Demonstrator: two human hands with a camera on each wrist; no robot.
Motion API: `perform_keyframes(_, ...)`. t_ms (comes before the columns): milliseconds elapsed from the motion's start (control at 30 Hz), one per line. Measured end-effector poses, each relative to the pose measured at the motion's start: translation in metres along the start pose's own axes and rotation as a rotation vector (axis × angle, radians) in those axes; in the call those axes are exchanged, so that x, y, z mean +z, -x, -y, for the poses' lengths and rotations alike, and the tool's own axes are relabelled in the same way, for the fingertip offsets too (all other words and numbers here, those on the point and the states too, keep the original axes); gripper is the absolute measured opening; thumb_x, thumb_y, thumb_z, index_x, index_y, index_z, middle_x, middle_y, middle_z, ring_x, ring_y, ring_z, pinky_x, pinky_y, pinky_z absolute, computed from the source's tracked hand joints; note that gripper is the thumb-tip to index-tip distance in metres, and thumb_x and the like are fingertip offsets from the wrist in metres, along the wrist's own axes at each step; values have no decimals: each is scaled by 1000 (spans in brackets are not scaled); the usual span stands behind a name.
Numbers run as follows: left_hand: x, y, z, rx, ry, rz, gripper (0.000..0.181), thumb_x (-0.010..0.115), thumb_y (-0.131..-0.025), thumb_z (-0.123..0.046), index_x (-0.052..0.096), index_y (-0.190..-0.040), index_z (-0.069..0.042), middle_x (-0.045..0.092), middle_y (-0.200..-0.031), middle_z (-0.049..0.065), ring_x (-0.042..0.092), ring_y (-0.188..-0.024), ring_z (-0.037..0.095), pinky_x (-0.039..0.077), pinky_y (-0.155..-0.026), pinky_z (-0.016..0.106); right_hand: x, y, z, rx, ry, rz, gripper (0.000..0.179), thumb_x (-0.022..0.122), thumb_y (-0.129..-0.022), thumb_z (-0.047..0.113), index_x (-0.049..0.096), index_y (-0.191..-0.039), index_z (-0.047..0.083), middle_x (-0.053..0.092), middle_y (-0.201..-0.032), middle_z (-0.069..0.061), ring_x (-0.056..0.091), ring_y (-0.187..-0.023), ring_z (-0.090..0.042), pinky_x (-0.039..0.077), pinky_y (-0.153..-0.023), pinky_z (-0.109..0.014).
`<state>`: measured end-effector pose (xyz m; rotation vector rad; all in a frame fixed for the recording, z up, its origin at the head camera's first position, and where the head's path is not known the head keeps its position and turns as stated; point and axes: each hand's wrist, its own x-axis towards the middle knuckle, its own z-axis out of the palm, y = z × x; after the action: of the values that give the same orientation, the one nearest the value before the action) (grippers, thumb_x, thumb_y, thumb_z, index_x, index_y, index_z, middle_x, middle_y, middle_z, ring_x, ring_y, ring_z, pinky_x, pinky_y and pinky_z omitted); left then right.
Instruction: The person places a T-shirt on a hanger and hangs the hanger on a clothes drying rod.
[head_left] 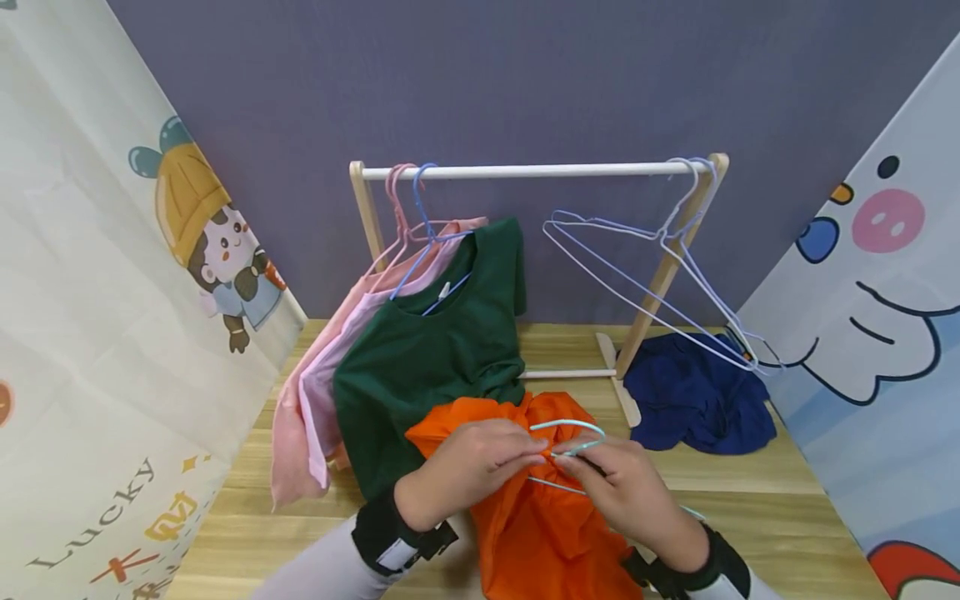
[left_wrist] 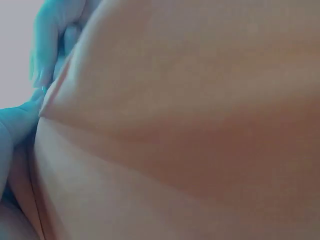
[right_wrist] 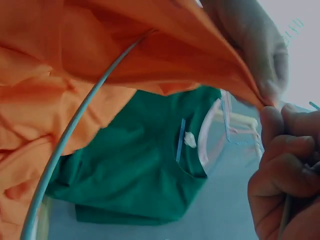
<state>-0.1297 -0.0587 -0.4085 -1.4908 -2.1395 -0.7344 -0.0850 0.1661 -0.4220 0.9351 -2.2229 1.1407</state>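
Note:
My left hand (head_left: 480, 462) pinches the edge of an orange garment (head_left: 540, 542) between thumb and fingers. Close beside it, my right hand (head_left: 626, 483) grips a light-blue clothes hanger (head_left: 567, 423) near its hook, the fingertips of both hands meeting at the orange cloth. In the right wrist view, one arm of the hanger (right_wrist: 82, 112) runs into the folds of the garment, and the right fingers (right_wrist: 287, 170) are curled. Orange fabric, washed out in colour, fills most of the left wrist view (left_wrist: 175, 125), with fingertips at its left edge.
Behind the hands stands a rack with a white rail (head_left: 525, 172). A dark green shirt (head_left: 442, 342) and pink garments (head_left: 322, 375) hang on its left; bare hangers (head_left: 637, 229) hang at its right end. Crumpled navy cloth (head_left: 697, 396) lies on the wooden table (head_left: 757, 525).

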Motion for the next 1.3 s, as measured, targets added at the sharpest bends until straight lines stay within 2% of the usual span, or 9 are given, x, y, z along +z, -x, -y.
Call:
perform_keyframes(167,8,-3,-4,-24,-48,79,21,63,-88,-22,68,-107,-15,68,-96,-7,54,-89,0,48,-83,13,7,2,-2,88,77,34,15,70,-81,12,66,-90,23,62,-78,11,52,-68,-1,44,-57,-12)
perform_keyframes(300,10,-3,-1,-64,-24,77,18,60,-90,-24,68,-103,-15,68,-91,-7,54,-86,1,49,-81,14,8,1,-5,131,108,45,8,69,-82,18,65,-87,22,58,-73,11,48,-63,-2,42,-53,-12)
perform_keyframes(400,12,-5,3,-79,-40,49,19,58,-92,-25,69,-102,-13,68,-90,-5,55,-85,3,50,-80,15,8,-2,-7,84,142,-27,14,72,-79,14,65,-91,18,61,-79,7,52,-69,-5,47,-60,-15)
perform_keyframes(567,11,-5,14,-161,6,-44,20,60,-91,-24,69,-103,-12,68,-89,-4,55,-84,2,51,-79,16,10,-2,-6,-87,201,-254,25,70,-80,14,67,-104,6,64,-96,-9,57,-90,-20,44,-87,-20)
perform_keyframes(667,6,-5,20,-218,59,-110,21,60,-90,-25,69,-103,-12,67,-89,-3,55,-84,0,52,-79,17,17,5,-7,-149,143,-294,21,67,-83,14,67,-101,3,64,-92,-11,56,-87,-22,44,-86,-22)
perform_keyframes(733,3,-7,24,-233,54,-150,21,61,-89,-24,69,-104,-12,68,-89,-3,55,-85,0,52,-79,19,26,12,-9,-127,87,-246,20,70,-79,7,68,-99,6,65,-90,-8,58,-86,-19,46,-84,-21)
perform_keyframes(833,-3,-10,27,-262,47,-187,21,63,-88,-22,69,-104,-11,68,-91,-2,56,-88,0,52,-81,21,41,27,-15,12,3,-107,24,72,-77,5,67,-99,13,65,-91,1,58,-86,-12,48,-81,-19)
perform_keyframes(1033,-15,-14,33,-295,35,-244,22,64,-87,-20,69,-106,-10,69,-92,-1,57,-88,1,52,-82,23,64,53,-23,300,-66,96,24,68,-84,25,63,-108,19,60,-88,8,54,-78,-5,52,-65,-24)
perform_keyframes(1300,-25,-18,36,-297,35,-327,24,66,-85,-18,69,-107,-8,69,-91,0,58,-86,2,54,-81,25,76,57,-17,302,-32,286,46,61,-90,26,48,-134,30,45,-63,17,39,-51,4,37,-44,-14)
